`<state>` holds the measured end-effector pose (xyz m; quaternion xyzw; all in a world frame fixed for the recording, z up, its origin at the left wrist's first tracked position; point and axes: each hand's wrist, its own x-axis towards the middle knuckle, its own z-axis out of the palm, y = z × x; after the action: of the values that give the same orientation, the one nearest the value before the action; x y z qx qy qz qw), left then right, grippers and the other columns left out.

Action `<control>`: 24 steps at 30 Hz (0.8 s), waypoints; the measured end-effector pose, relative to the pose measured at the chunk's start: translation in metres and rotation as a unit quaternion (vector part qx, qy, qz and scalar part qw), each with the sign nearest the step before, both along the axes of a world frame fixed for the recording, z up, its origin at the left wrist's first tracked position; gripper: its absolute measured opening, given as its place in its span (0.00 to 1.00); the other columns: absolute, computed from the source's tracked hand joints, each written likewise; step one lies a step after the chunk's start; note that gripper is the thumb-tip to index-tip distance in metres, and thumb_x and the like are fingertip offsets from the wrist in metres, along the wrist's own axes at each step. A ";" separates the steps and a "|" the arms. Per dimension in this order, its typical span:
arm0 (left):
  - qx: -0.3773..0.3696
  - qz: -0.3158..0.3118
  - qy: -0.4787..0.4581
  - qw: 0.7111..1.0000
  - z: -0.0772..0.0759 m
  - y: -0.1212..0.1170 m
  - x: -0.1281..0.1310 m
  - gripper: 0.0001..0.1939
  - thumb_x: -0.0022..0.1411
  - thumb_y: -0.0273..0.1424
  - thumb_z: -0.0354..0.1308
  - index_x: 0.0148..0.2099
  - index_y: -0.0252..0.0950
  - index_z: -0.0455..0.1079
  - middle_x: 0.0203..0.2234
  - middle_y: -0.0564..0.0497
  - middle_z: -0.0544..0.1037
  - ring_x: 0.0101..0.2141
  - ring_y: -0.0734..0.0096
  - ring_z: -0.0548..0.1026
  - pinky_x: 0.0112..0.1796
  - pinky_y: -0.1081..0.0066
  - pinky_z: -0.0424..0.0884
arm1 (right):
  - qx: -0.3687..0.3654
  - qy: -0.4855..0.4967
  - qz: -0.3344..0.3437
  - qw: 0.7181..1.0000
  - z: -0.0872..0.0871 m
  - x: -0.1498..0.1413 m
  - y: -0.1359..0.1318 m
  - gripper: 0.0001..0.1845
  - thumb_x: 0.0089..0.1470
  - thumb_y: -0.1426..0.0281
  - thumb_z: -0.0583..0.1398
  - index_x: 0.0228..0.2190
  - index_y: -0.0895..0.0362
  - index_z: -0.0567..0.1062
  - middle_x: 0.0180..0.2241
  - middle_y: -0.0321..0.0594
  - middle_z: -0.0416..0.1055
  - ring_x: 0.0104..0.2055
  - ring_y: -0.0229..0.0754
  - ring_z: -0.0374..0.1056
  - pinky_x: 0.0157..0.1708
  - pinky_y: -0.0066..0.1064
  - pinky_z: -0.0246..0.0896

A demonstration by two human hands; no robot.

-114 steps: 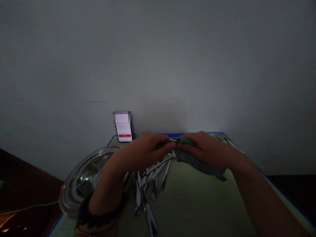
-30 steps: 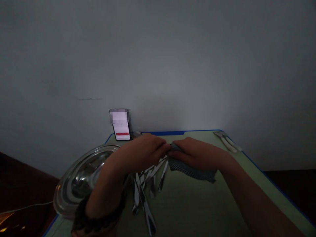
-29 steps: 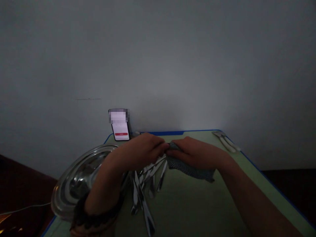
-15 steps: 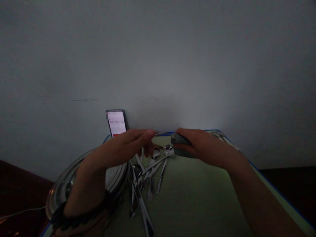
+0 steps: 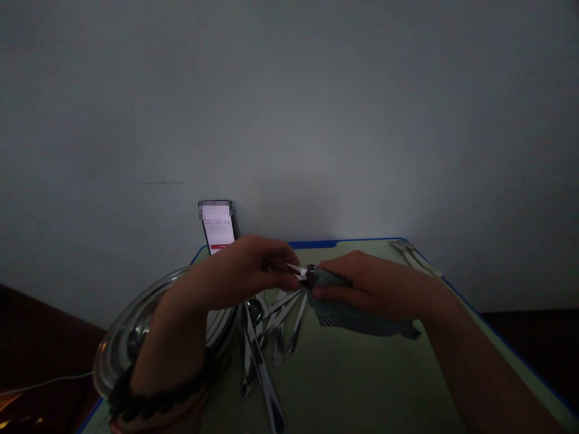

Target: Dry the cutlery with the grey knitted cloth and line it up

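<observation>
My left hand (image 5: 257, 265) is closed on a shiny piece of cutlery (image 5: 296, 269), whose kind I cannot make out. My right hand (image 5: 362, 280) grips a grey cloth (image 5: 357, 316) with a checked edge, which meets the cutlery between the two hands. Part of the cloth hangs loose below the right palm. Under my hands lies a loose pile of metal spoons and other cutlery (image 5: 262, 367), partly hidden by the left hand.
A round shiny metal bowl or tray (image 5: 106, 355) stands at the left, behind my left forearm. A phone (image 5: 219, 229) showing a timer leans on the wall (image 5: 289, 120). Two pieces of cutlery, at least one a fork (image 5: 409, 256), lie at the table's (image 5: 362, 386) far right corner.
Both hands have come down slightly. My left hand has turned, its fingers closing around the cutlery near the cloth. More of the cloth now hangs below my right hand.
</observation>
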<state>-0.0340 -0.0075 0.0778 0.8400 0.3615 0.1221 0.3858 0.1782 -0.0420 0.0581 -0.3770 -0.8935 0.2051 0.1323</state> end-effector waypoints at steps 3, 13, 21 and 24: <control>0.011 -0.008 0.018 1.000 0.003 -0.003 0.004 0.04 0.55 0.28 0.60 0.35 0.34 0.72 0.27 0.55 0.79 0.30 0.74 0.76 0.31 0.78 0.68 | -0.006 0.000 0.018 1.000 0.000 -0.003 0.000 0.15 0.61 0.62 0.50 0.31 0.58 0.70 0.28 0.38 0.70 0.30 0.37 0.63 0.31 0.28 0.52; 0.126 -0.040 0.080 0.988 -0.003 -0.004 0.012 0.08 0.58 0.35 0.57 0.34 0.35 0.72 0.24 0.55 0.77 0.25 0.75 0.74 0.25 0.78 0.63 | -0.001 0.013 0.021 1.000 -0.007 -0.008 0.004 0.18 0.62 0.61 0.48 0.33 0.59 0.71 0.26 0.37 0.69 0.27 0.36 0.63 0.29 0.28 0.52; -0.010 -0.030 0.055 0.998 0.004 0.003 -0.007 0.05 0.59 0.30 0.56 0.36 0.34 0.71 0.26 0.55 0.76 0.27 0.75 0.75 0.29 0.78 0.68 | -0.047 0.010 0.030 0.998 -0.012 -0.004 0.012 0.16 0.61 0.60 0.48 0.35 0.57 0.70 0.31 0.38 0.70 0.31 0.38 0.65 0.32 0.29 0.54; -0.004 -0.030 0.049 0.998 0.004 0.003 -0.011 0.04 0.59 0.30 0.57 0.35 0.36 0.71 0.25 0.57 0.75 0.27 0.76 0.74 0.28 0.79 0.67 | -0.078 0.009 0.045 0.996 -0.007 0.004 0.012 0.15 0.61 0.60 0.49 0.36 0.57 0.69 0.31 0.37 0.70 0.31 0.37 0.65 0.32 0.28 0.56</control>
<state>-0.0453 -0.0040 0.0818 0.8539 0.3551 0.0678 0.3745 0.1826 -0.0300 0.0507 -0.3439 -0.8896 0.2831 0.1008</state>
